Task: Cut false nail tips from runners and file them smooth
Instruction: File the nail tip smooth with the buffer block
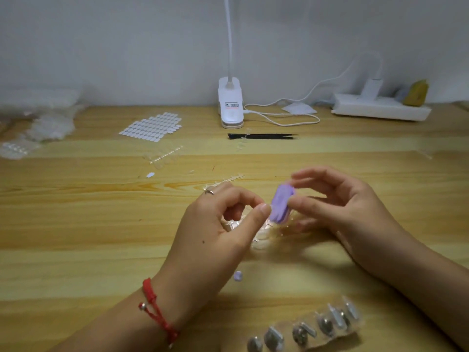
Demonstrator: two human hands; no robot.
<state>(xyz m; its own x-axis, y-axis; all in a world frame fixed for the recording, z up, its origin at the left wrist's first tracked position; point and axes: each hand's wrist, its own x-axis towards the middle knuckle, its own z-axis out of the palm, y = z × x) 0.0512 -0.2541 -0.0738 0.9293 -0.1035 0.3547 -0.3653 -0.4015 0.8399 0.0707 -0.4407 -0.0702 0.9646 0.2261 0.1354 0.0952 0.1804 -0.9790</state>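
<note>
Between left hand (215,224) and right hand (340,207), purple file block (280,205)

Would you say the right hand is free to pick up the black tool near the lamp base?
Probably not yet: the right hand holds the purple block, though nothing tall stands between it and the black tool.

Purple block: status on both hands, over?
Right hand pinches purple block. Left hand pinched against its edge; whatever it holds too blurred to tell. Clear runners lie under both hands. Nothing in the way.
</note>
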